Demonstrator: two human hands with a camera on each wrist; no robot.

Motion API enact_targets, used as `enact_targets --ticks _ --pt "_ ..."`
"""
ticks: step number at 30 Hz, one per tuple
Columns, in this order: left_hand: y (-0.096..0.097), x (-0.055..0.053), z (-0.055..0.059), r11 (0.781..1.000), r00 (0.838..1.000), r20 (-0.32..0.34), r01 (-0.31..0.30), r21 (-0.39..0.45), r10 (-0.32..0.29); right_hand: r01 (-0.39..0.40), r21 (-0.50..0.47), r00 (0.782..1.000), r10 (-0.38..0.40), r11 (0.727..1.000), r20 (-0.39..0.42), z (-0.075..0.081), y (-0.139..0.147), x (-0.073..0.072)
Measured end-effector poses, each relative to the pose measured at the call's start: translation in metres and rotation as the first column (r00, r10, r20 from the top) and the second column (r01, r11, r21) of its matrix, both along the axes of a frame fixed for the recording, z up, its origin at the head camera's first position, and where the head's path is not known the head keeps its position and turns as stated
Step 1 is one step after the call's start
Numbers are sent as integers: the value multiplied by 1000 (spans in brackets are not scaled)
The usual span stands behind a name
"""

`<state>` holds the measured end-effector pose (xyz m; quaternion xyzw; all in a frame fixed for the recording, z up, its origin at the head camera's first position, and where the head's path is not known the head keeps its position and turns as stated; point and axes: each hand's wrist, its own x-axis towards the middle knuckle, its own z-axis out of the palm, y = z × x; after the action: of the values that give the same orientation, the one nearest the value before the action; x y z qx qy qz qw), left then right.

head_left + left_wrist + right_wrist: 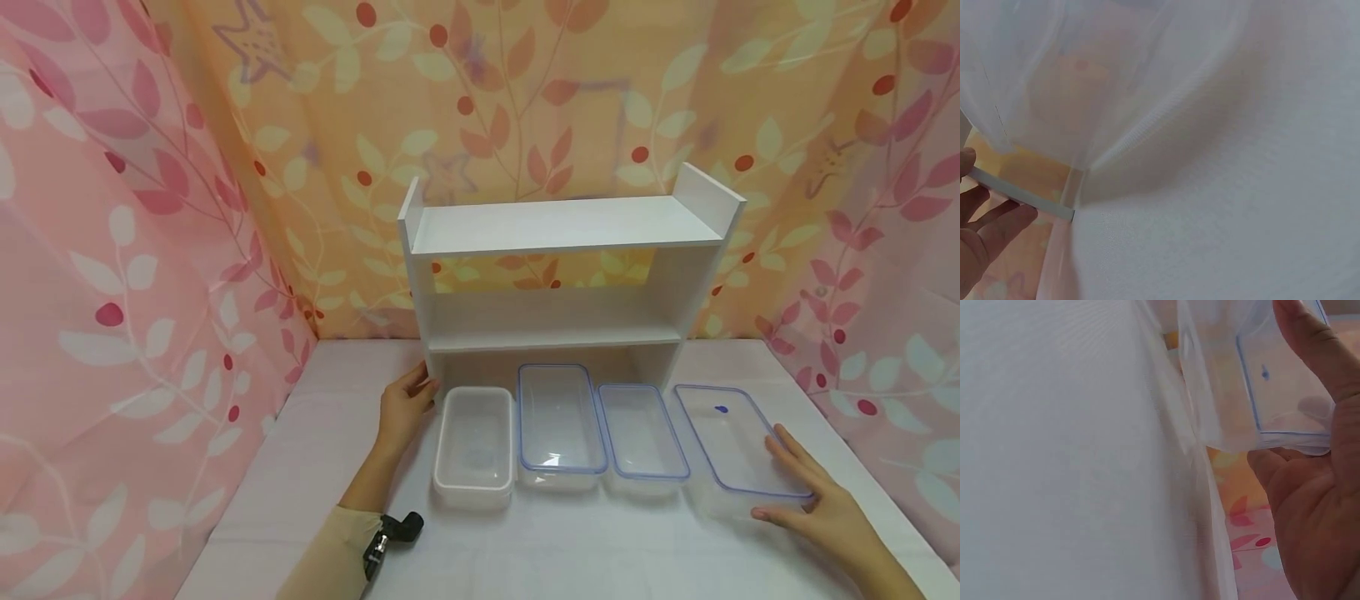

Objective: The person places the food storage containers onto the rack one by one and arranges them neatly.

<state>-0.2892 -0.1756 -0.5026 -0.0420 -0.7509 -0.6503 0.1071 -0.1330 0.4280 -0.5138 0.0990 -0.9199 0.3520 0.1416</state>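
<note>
A white three-tier shelf (562, 227) stands at the back of the table. Low on its left side panel (1022, 194), my left hand (403, 410) pinches the edge, thumb on one face and fingers on the other. At the right end of a row of clear plastic containers, my right hand (834, 510) holds a blue-rimmed food container (738, 450) by its near right corner. The thumb lies along the front and the fingers along the right side. In the right wrist view, part of that container (1229, 412) is hidden behind the thumb.
Left of the held container stand a smaller blue-rimmed container (643, 433), a taller blue-rimmed one (558, 417) and a white-rimmed one (474, 442), all in front of the shelf. Floral curtains (480, 100) enclose the white-covered table (570, 554) behind and at both sides.
</note>
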Motion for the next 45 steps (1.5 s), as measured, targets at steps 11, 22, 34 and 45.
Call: enact_targets --ticks 11,22,34,45 --pt "0 3 -1 1000 1000 5 -21 -5 21 114 -33 993 -115 993 -25 26 -13 15" --pt "-2 -2 2 1000 1000 9 -13 9 13 148 -98 986 -155 984 -58 66 -42 21" --pt "10 -6 1 1000 1000 4 -16 -1 16 3 -175 993 -24 985 -119 117 -75 42" --pt "14 -10 3 999 999 -3 -36 1 36 -180 -344 970 108 922 -217 163 -95 35"
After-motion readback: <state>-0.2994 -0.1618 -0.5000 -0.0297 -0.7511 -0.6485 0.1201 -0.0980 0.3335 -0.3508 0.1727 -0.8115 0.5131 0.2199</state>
